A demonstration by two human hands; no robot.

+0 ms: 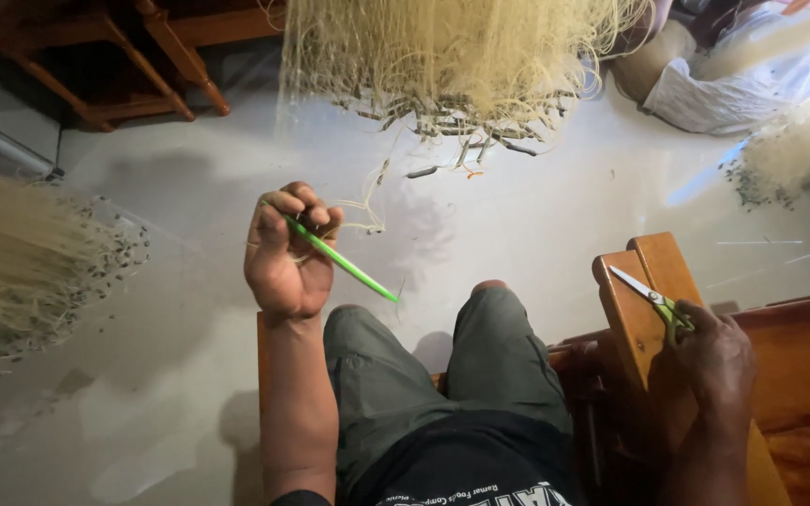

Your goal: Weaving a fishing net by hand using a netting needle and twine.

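Green netting needle [341,261]; green-handled scissors [656,302]; pale cream net [452,56]; grey-green trousers [442,375].

The pale, hanging mass of fishing net [457,56] runs past the top edge, so its upper part is out of sight. A second heap of pale net [11,253] is cut off by the left edge. The left hand [288,248] curls its fingers [307,211] around a thin green netting needle [344,262], hiding the needle's upper end. The right hand [714,361] covers the handles of the green-handled scissors [653,300]. At the top right, a white crumpled cloth bundle [738,89] is blurred and partly cropped.
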